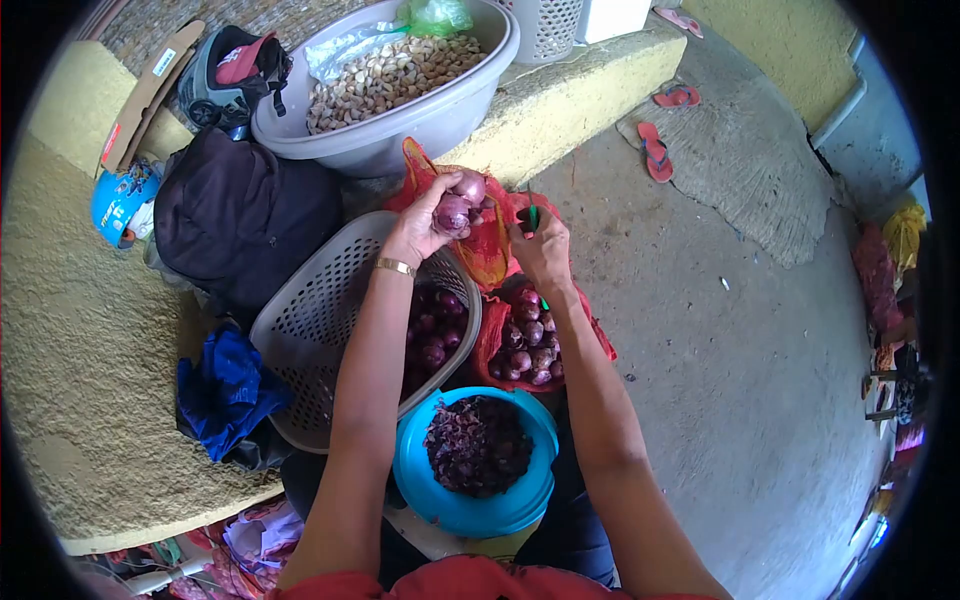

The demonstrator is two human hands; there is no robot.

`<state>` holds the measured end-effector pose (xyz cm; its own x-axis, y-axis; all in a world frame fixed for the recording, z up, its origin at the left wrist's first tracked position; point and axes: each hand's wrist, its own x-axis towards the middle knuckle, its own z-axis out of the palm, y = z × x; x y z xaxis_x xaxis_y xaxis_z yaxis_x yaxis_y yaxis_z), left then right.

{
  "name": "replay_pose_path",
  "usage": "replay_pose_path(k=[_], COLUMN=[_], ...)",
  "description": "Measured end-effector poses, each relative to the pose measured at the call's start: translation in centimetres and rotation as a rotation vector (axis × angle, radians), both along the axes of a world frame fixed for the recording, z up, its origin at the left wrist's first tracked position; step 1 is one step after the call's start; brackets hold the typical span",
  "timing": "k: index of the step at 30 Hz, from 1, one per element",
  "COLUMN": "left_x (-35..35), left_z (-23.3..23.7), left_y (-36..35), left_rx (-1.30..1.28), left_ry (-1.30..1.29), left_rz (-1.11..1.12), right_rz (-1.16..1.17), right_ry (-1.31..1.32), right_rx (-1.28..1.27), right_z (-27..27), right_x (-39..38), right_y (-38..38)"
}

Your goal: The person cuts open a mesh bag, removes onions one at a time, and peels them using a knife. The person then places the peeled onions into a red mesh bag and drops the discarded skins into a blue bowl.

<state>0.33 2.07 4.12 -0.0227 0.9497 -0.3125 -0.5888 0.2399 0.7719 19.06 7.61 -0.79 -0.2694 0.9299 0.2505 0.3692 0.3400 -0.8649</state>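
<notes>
Dark peelings point(478, 447) are held in the blue basin point(414, 466); farther out, onions point(453, 214) are gripped in the left hand point(428, 222) and a green item point(534, 216), unclear, in the right hand point(543, 248). Onions should be steadied firmly, peelings dropped into the basin.
</notes>
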Motion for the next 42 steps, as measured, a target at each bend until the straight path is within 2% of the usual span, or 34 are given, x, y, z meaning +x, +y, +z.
replay_pose_path(k=[4, 6, 8, 9, 11, 15, 17, 19, 21, 26, 32, 35, 37, 39, 42], left_x=[1.3, 1.9, 2.4, 2.6, 2.9, 5.1, 6.2, 7.5, 8.2, 10.1, 12.5, 13.7, 13.5, 13.1, 12.3], left_z=[-1.1, -1.1, -1.3, -1.5, -2.0, -0.7, 0.0, 1.0, 2.9, 7.7, 6.1, 4.6, 3.7, 4.0, 3.9], left_y=[-0.1, -0.1, 0.0, 0.1, -0.1, -1.2, -1.6, -1.3, -1.3, -1.9, -5.4, -8.3, -9.5, -10.1, -10.8], left_rx=[0.069, 0.065, 0.064, 0.064, 0.026, 0.119, 0.125, 0.145, 0.385, 0.5, 0.343, 0.248, 0.314, 0.271, 0.35], left_ry=[-0.085, -0.123, -0.132, -0.142, -0.119, -0.091, -0.075, -0.139, -0.265, -0.277, -0.277, -0.292, -0.331, -0.414, -0.369], left_rz=[0.023, 0.112, 0.139, 0.167, 0.198, 0.252, 0.244, 0.284, 0.157, 0.116, 0.193, 0.256, 0.213, 0.227, 0.194], right_rz=[-0.004, -0.02, -0.111, -0.109, 0.122, 0.283, 0.318, 0.237, 0.261, 0.298, 0.263, 0.319, 0.347, 0.537, 0.584], right_ry=[0.132, 0.171, 0.072, 0.069, 0.284, 0.486, 0.521, 0.543, 0.519, 0.494, 0.447, 0.37, 0.458, 0.564, 0.611], right_rx=[0.007, 0.005, -0.191, -0.198, -0.752, -0.978, -0.956, -0.884, -0.861, -0.819, -0.704, -0.776, -0.866, -1.023, -0.975], right_z=[0.4, 0.2, -0.3, 0.1, 1.8, 1.1, 0.3, 0.5, 1.2, 2.7, 2.4, 4.4, 6.6, 8.4, 7.7], right_x=[-0.2, -0.4, -0.3, 0.0, 1.2, 2.4, 3.0, 3.6, 4.5, 5.5, 5.8, 6.6, 7.2, 8.0, 8.4], right_y=[0.7, 0.9, 0.7, 0.7, 0.6, 0.9, 0.9, 0.6, 0.8, -0.1, -0.9, -2.0, -4.0, -6.5, -7.9])
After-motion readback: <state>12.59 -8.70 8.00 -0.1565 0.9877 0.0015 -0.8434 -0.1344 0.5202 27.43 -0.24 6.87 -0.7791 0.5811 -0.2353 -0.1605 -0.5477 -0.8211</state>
